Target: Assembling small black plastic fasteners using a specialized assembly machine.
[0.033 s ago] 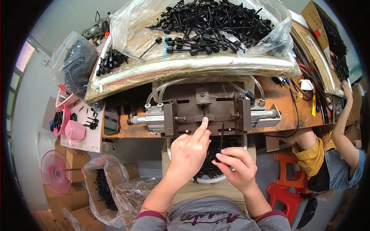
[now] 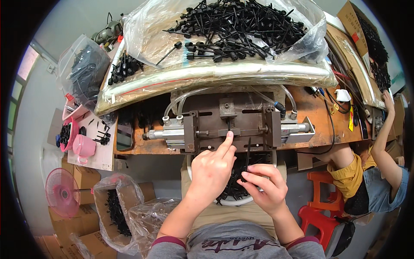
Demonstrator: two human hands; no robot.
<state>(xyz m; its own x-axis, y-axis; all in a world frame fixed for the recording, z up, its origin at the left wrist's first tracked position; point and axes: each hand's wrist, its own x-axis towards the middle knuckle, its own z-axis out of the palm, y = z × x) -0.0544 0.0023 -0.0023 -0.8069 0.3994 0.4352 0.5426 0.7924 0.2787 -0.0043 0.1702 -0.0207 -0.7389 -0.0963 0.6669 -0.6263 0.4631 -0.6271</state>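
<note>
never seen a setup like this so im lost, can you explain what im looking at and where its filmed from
You're looking down through a wide fisheye camera worn on a person's head, so straight edges look bent. These are bare human hands. The left hand points its index finger at a small block in a dark metal fixture; whether it presses is hard to tell. The right hand holds a thin black piece upright. Silvery cylinders and clear tubes flank the fixture on a wooden table. Beyond it, a heap of black parts lies on clear plastic. More sit in a white-rimmed container below the hands.
</note>
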